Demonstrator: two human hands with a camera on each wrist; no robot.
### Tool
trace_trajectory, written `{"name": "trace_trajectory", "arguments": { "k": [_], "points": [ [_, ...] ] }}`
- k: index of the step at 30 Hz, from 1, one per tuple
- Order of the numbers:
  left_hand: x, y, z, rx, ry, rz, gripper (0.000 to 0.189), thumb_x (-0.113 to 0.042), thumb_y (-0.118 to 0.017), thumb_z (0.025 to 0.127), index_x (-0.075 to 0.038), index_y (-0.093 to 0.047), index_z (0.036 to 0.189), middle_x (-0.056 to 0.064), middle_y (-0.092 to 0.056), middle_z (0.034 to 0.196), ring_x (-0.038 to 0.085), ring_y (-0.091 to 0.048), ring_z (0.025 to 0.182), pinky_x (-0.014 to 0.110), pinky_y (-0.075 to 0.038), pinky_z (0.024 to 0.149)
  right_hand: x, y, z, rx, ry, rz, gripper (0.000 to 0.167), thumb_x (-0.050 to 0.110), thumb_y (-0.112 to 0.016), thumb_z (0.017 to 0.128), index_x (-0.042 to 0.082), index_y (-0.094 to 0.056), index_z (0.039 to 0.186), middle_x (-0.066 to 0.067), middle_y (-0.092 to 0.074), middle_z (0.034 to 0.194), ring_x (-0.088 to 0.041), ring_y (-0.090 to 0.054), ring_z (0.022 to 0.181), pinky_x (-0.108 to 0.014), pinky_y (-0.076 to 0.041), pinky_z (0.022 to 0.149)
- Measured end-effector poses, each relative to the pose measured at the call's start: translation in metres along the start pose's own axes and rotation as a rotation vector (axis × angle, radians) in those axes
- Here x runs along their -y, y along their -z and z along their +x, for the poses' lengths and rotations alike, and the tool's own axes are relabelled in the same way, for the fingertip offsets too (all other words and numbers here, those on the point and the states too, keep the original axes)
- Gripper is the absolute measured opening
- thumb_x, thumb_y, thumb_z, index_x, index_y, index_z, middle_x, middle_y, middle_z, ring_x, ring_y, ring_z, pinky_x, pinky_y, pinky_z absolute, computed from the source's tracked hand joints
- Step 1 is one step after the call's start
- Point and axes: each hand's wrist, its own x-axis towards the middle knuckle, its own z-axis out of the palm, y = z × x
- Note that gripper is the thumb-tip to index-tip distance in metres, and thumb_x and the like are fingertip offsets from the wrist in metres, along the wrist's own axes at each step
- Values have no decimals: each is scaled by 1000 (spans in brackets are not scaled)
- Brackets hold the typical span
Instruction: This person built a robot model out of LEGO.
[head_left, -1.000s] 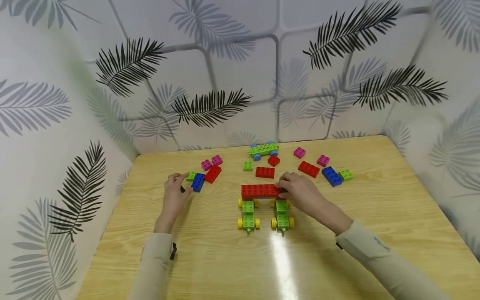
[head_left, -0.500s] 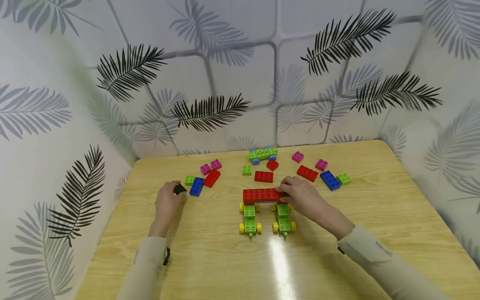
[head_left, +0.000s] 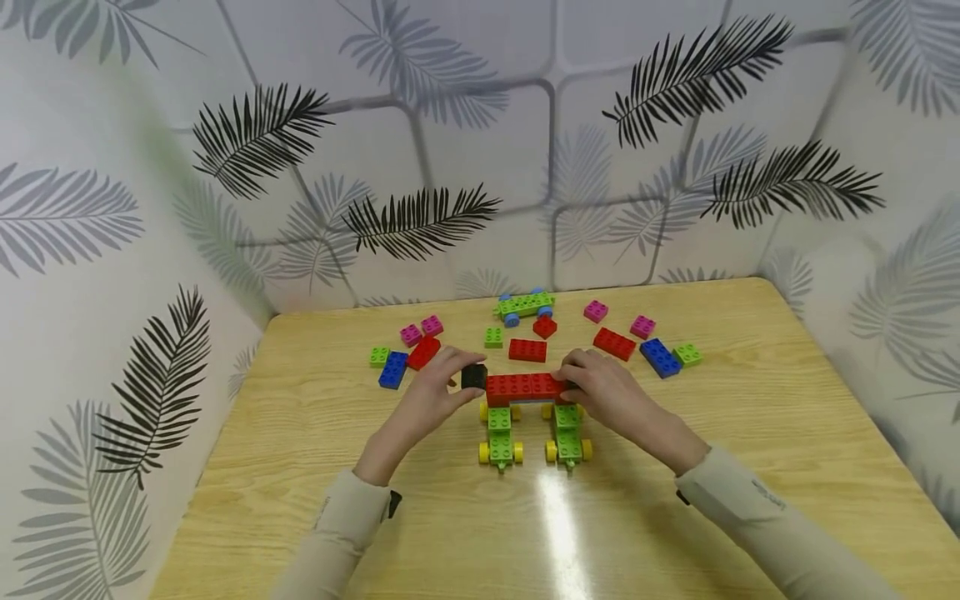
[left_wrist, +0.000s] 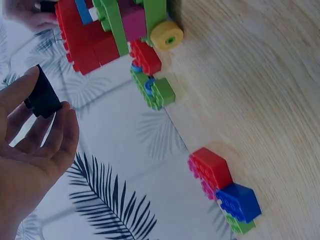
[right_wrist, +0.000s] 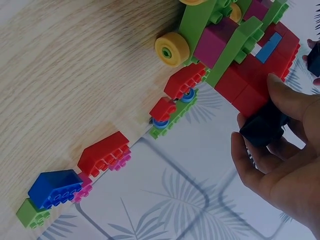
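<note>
In the head view, two wheeled green bases with yellow wheels stand side by side, and a row of red bricks bridges their far ends up high. Purple bricks show between the green parts in the right wrist view. My left hand pinches a black brick between thumb and fingertips, right at the left end of the red row. At the other end my right hand grips a second black brick, its thumb against the red row. In the head view the fingers mostly hide that brick.
Behind the build lie a loose red brick and a green car base with blue wheels. Loose blue, red, pink and green bricks lie to the left. A similar group with a blue brick lies right. Patterned walls enclose the table.
My left hand has picked up the black brick near the loose bricks at left and carried it right to the red row. My right hand stays at the row's right end.
</note>
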Motion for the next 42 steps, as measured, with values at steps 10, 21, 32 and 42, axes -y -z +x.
{"name": "trace_trajectory", "arguments": {
  "k": [10, 21, 32, 42],
  "points": [
    [-1, -17, 7, 63, -28, 131, 39, -11, -73, 86, -8, -62, 124, 6, -60, 115, 22, -56, 105, 34, -52, 88, -3, -2, -1, -9, 20, -3, 24, 8, -80, 78, 6, -73, 101, -6, -61, 94, -20, -57, 82, -34, -52, 71],
    [3, -22, 11, 107, -10, 168, 39, -15, -70, 89, -9, -61, 126, 5, -61, 118, 22, -54, 108, 34, -51, 90, -3, -3, -1, -15, 22, -13, 24, 8, -80, 78, 7, -73, 101, -6, -62, 95, -20, -58, 82, -34, -52, 72],
    [1, -22, 12, 109, -3, 178, 39, -15, -71, 88, -8, -61, 125, 6, -62, 118, 22, -55, 109, 34, -50, 91, -2, -2, -2, -17, 9, -17, 24, 9, -80, 78, 7, -73, 101, -6, -62, 96, -21, -58, 84, -36, -52, 75],
    [4, -23, 10, 94, -17, 179, 40, -16, -70, 89, -9, -60, 126, 5, -62, 117, 21, -55, 106, 33, -50, 90, -2, -1, -2, -21, 15, -14, 23, 10, -79, 79, 7, -73, 102, -7, -62, 97, -22, -58, 87, -37, -51, 76]
  ]
}}
